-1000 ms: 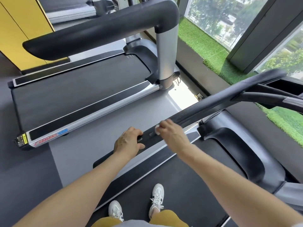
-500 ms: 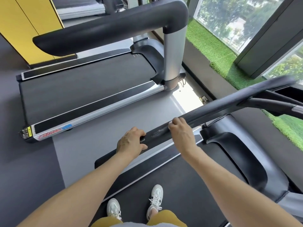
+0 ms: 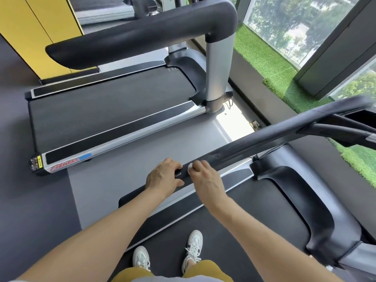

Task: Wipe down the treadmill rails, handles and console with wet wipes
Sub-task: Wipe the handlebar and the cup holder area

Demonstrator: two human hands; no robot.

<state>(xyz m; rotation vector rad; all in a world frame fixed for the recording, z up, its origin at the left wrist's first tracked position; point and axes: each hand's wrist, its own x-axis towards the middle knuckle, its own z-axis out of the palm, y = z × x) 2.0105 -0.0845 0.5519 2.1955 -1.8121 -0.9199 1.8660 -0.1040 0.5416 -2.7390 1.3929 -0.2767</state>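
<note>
Both hands sit on the black handrail (image 3: pixel 254 147) that runs from lower centre up toward the right edge of the frame. Left hand (image 3: pixel 163 178) is clenched around the rail's near end, fingers wrapped over the top and thumb underneath. Right hand (image 3: pixel 205 178), just beside it and slightly further up the rail, presses a small white wet wipe (image 3: pixel 190 167) against the rail's upper surface, fingers bunched over it so only a corner shows. Below the hands lie the dark treadmill belt (image 3: pixel 244 231) and a pair of white sneakers (image 3: pixel 193 251) standing on it at bottom centre. A second treadmill (image 3: pixel 105 115) fills the upper left, its own black handrail crossing the top of the frame.
</note>
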